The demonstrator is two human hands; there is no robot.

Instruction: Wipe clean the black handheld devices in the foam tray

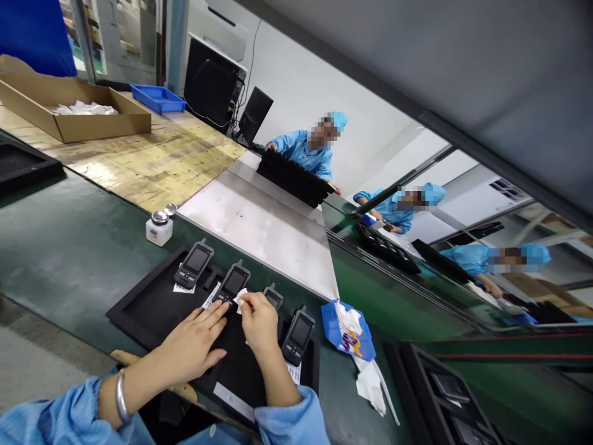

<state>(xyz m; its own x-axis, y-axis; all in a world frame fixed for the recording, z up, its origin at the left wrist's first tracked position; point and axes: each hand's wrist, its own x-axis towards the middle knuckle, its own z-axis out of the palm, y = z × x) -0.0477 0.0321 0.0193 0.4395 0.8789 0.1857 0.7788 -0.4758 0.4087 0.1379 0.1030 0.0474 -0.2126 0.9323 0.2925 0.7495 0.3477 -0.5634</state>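
Note:
A black foam tray [157,309] holds several handheld radios in a row. My left hand [194,343] lies with its fingers stretched out on the lower part of the second radio [234,282]. My right hand [259,321] pinches a small white tissue [240,299] against that radio's right edge. It partly hides the third radio [273,297]. The leftmost radio [196,264] and the rightmost radio [299,335] lie untouched. White labels show beside or under several of the radios.
A white dispenser bottle [159,228] stands behind the tray. To the right are a blue tissue pack [348,330] and crumpled tissue [370,386]. A cardboard box [106,123] and blue bin [158,99] sit far left. Several people in blue work beyond the white board [264,228].

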